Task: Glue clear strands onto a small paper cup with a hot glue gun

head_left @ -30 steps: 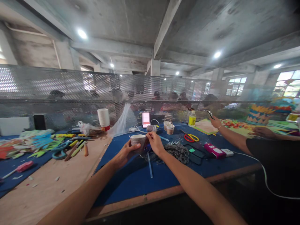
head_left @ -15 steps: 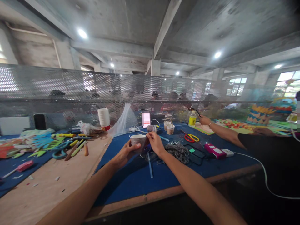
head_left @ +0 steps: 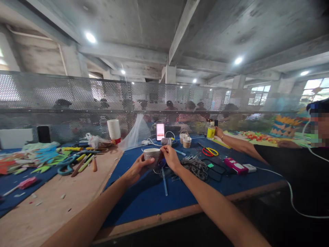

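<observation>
A small paper cup, pale inside with grey cord wound round its outside, is held above the blue mat. My left hand is closed round its lower left side, thumb across the front. At the cup's right rim, my right hand pinches with thumb and fingertips; what lies between them is too small to make out. A heap of grey cord rests on the mat just right of my right hand. Below the cup lies a translucent glue stick.
Behind my hands stand a lit phone, a cord spool and small cups. Scissors, a magenta box and a yellow-labelled bottle lie rightward. A co-worker's arm reaches in. Tools crowd the left.
My hands and the cup stay nearly in place. At the right, the co-worker leans in, and their hand has shifted a little left, towards the bottle.
</observation>
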`<action>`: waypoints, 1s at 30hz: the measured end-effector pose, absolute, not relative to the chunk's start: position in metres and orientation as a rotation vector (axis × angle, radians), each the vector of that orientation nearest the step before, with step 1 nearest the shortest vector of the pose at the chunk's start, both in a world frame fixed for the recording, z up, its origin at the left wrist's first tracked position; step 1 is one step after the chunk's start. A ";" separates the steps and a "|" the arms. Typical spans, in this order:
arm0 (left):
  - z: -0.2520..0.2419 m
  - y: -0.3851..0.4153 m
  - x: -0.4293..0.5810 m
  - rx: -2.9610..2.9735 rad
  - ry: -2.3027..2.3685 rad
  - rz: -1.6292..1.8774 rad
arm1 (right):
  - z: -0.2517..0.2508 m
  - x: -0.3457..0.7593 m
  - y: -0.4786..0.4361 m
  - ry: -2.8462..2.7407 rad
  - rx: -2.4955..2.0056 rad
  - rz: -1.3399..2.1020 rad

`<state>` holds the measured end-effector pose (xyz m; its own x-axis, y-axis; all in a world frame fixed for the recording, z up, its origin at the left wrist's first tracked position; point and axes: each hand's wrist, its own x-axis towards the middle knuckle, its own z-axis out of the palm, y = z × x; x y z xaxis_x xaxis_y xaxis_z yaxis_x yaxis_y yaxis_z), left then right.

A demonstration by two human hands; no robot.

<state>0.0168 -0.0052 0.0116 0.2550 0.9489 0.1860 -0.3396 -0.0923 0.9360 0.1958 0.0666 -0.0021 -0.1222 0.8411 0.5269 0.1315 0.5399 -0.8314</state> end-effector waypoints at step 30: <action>0.009 0.006 0.010 1.142 0.563 1.255 | 0.006 0.190 0.047 -1.687 -0.775 0.872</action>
